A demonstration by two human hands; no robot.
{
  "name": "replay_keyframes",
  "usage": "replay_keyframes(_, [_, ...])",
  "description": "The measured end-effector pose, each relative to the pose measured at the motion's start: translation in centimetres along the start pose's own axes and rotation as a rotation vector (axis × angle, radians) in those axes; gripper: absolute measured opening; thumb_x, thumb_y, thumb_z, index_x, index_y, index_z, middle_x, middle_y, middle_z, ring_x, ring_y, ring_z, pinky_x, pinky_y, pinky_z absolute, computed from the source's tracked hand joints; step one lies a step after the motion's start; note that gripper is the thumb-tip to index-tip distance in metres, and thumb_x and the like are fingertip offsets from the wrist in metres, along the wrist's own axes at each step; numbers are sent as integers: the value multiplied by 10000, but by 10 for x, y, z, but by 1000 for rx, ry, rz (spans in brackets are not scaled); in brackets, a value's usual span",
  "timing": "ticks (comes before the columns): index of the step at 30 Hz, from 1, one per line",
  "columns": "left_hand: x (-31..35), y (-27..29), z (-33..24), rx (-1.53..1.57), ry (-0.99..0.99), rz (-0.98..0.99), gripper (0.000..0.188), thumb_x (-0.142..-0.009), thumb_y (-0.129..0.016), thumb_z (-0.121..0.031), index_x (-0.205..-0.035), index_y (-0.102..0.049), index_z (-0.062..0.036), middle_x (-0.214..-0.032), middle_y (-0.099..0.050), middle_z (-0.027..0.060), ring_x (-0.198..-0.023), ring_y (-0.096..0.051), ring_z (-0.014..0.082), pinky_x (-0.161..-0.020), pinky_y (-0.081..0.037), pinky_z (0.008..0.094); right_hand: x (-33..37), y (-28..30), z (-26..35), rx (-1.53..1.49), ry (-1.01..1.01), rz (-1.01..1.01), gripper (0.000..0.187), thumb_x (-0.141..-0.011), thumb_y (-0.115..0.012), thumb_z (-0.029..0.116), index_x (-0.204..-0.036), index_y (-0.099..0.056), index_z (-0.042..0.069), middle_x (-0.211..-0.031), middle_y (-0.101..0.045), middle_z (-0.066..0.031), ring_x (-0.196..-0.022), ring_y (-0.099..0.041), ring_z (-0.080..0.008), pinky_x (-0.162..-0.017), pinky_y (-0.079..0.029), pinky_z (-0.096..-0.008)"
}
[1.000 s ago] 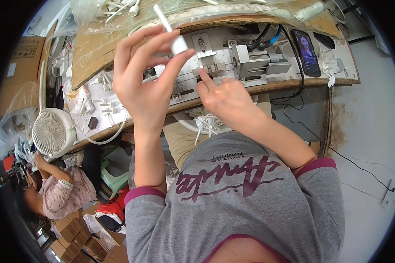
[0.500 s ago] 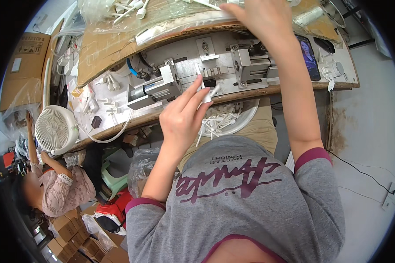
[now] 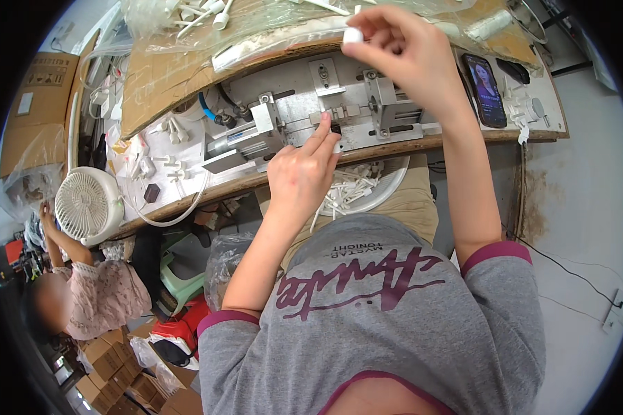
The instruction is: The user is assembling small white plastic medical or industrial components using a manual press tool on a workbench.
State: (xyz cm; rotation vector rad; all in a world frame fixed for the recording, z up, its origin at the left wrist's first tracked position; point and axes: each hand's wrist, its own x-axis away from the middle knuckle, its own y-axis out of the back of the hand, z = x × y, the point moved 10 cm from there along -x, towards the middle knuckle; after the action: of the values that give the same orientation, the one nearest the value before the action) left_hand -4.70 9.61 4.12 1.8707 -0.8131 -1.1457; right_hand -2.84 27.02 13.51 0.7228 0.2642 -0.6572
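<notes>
White plastic piece: up in the air by the cardboard edge, pinched between thumb and finger.
Right hand: closed on that piece, with the other fingers curled.
Left hand: reaches over the bench edge, pointing finger at the little metal holder; near the thumb, a small white bit, cannot tell if gripped.
Metal blocks: stand one on each side of the holder.
Round tray: sits over the lap, with lots of white sticks inside.
Phone: lies to the right on the workbench, screen lit.
White fan: stands at the left, near a dark block.
Cardboard sheet: runs along the back, with more white parts and clear plastic on top.
Co-worker: sits well apart at the left, arms raised behind the fan.
</notes>
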Motion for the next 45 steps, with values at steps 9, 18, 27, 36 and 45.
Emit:
replay_keyframes(9, [-65, 80, 31, 348, -17, -334, 220, -823, -793, -163, -1025, -757, -85, -880, -737, 43, -635, -643, 97, -584, -513, 240, 117, -37, 32, 237, 383, 99, 263, -789, -716, 52, -1039, -652, 2, -1205, -655, -128, -869, -670, -242, -753, -535, -315])
replay_keyframes(18, [-174, 54, 50, -4, -127, -249, 211, -810, -704, -69, -1014, -699, -13, -957, -640, 168, -976, -616, 353, -859, -490, 422, 127, -98, 25, 620, 428, 217, 258, -710, -662, 63, -967, -653, 43, -1287, -662, -133, -518, -571, -178, -510, -493, -278])
replay_keyframes(27, [-152, 77, 47, 244, 90, -159, 163, -842, -673, -113, -932, -718, 15, -958, -663, 178, -935, -645, 348, -825, -511, 393, 117, -104, 17, 653, 330, 308, 204, -731, -703, 87, -918, -628, 55, -1294, -657, -116, -556, -642, -221, -557, -533, -312])
replay_keyframes(36, [-51, 98, 29, 690, 142, -208, 219, -763, -838, -68, -948, -736, -13, -1061, -639, 80, -835, -666, 111, -624, -581, 234, -2, -23, 37, 364, 316, -103, 329, -830, -751, 261, -1031, -652, 20, -933, -679, -130, -839, -654, -269, -718, -522, -374])
replay_keyframes(45, [11, 28, -2, 231, 56, -42, 297, -782, -795, -74, -1069, -725, -42, -1281, -662, 113, -911, -730, 212, -749, -579, 314, -83, -59, -11, 630, 47, 120, 502, -861, -683, 269, -1271, -548, 13, -1223, -572, -225, -1138, -579, -379, -966, -485, -443])
